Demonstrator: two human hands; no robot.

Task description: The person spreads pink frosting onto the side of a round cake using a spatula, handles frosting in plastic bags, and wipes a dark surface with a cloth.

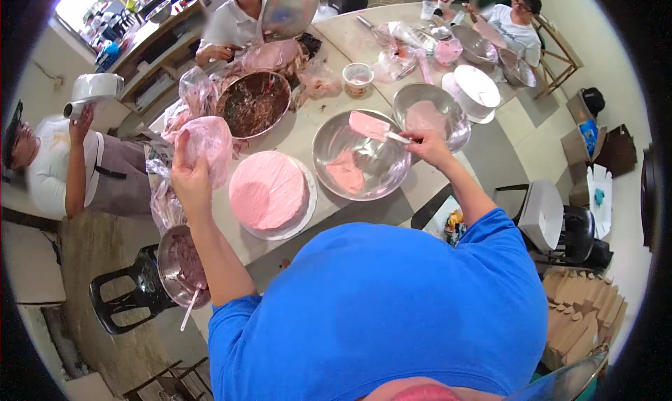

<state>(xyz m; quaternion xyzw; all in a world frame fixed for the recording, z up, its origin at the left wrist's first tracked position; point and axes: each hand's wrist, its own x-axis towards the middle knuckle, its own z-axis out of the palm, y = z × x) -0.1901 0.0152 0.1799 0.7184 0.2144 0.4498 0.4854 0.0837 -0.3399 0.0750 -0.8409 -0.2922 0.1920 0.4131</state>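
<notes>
My left hand (189, 180) is closed around a clear plastic piping bag (212, 149) with pink frosting inside. In my right hand (427, 148) is the handle of a spatula (369, 126), its blade coated in pink frosting. That blade is above the steel mixing bowl (383, 173), which has a patch of pink frosting (346, 170) on its inner left wall. Between my forearms, a round cake (268, 187) covered in pink frosting rests on a white board (309, 212).
A bowl of dark brown mixture (253, 106) stands beyond the cake, near a tub (358, 79). At right are another steel bowl (451, 138) and a white cake (476, 86). Left, a bowl (182, 261) sits by a black chair (126, 299). Three people work around the table.
</notes>
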